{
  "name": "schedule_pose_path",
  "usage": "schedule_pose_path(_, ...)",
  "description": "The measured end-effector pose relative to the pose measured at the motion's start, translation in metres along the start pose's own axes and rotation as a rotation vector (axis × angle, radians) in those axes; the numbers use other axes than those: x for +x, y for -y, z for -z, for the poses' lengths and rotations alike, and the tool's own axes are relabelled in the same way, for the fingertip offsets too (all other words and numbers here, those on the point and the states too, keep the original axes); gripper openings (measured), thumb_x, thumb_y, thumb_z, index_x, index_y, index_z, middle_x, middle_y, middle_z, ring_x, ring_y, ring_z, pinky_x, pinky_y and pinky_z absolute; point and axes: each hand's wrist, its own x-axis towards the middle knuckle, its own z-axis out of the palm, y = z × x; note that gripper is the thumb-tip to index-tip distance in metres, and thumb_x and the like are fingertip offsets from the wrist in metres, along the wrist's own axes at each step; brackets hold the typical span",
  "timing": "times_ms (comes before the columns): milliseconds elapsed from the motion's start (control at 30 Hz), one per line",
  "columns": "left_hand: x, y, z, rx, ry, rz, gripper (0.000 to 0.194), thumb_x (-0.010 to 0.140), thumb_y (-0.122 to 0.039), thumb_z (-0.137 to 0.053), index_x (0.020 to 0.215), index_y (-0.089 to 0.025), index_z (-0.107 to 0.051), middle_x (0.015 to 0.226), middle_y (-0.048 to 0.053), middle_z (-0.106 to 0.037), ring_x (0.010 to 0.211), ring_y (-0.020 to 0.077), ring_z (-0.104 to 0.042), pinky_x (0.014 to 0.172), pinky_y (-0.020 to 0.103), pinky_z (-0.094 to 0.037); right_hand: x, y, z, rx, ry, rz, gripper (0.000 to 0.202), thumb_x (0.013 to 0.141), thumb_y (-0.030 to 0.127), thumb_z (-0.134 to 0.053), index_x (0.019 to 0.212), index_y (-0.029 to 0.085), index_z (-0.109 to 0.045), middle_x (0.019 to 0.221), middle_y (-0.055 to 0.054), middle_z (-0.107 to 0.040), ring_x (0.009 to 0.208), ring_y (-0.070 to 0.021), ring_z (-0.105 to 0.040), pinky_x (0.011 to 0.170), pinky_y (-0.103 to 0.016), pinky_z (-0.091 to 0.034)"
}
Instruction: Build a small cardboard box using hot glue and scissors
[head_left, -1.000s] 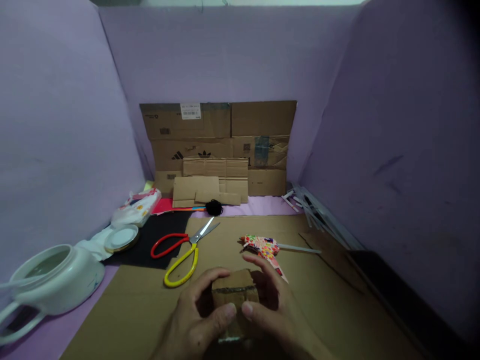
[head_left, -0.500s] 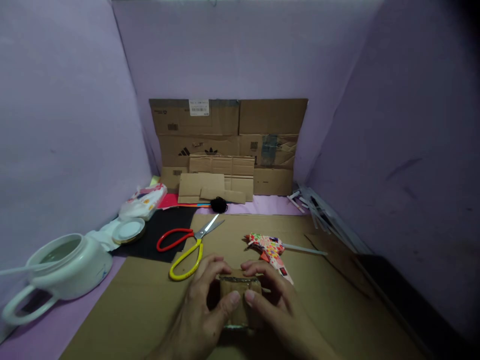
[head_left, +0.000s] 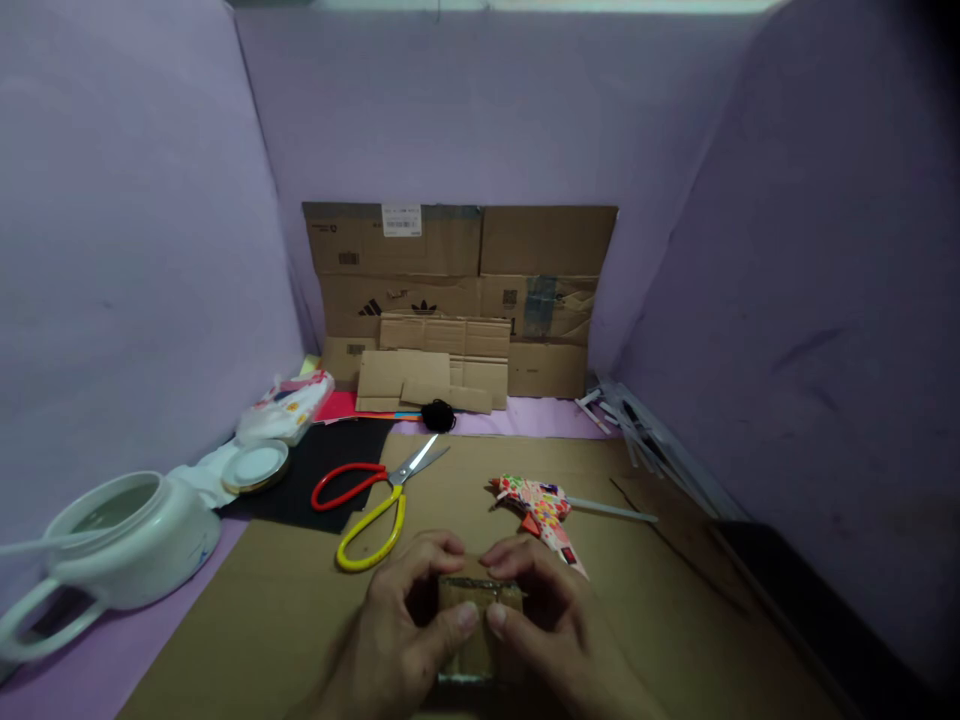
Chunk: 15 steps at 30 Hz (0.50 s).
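Note:
Between my two hands is a small boxy cardboard piece [head_left: 480,635], its top edge dark and shiny. My left hand [head_left: 412,630] grips its left side, thumb on the near face and fingers curled over the far side. On the right side my right hand [head_left: 551,630] holds it the same way, the two thumbs close together. The far face and underside are hidden. Just beyond my left hand lie scissors [head_left: 394,490] with one red and one yellow handle, blades apart. A flowered hot glue gun [head_left: 536,505] with a glue stick in its back lies beyond my right hand.
A cardboard sheet [head_left: 247,620] covers the work surface. To the left stand a white pot [head_left: 142,550] and a round lid [head_left: 255,465]. Cardboard pieces [head_left: 405,378] and black yarn [head_left: 438,415] sit at the back, clear glue sticks [head_left: 652,430] at right.
The whole view has shifted slightly, so things appear a little lower. Both hands keep their hold on the cardboard piece, with hardly any change in the fingers.

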Motion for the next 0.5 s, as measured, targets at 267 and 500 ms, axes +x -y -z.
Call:
schedule_pose_path(267,0.0019,-0.0031,-0.0003,-0.053,0.032,0.01,0.02,0.072,-0.033,-0.07,0.087,-0.019,-0.068,0.106,0.008,-0.063,0.095,0.0255,-0.063,0.079,0.03,-0.049,0.0016,0.001,0.0014,0.005,0.001,0.019,0.012,0.072,0.027,-0.073,0.08,0.022,-0.065,0.088,-0.006,-0.064,0.087,-0.0217,-0.064,0.076,-0.033,-0.05)
schedule_pose_path(500,0.0033,-0.0051,-0.0019,-0.088,0.051,0.039,0.02,0.071,-0.032,-0.071,0.085,-0.017,-0.067,0.103,0.008,-0.063,0.091,0.025,-0.063,0.074,0.029,-0.05,0.0009,-0.0039,-0.0012,0.087,-0.04,0.007,0.016,0.07,0.033,-0.077,0.079,0.022,-0.067,0.084,-0.005,-0.065,0.082,-0.0209,-0.063,0.072,-0.032,-0.049)
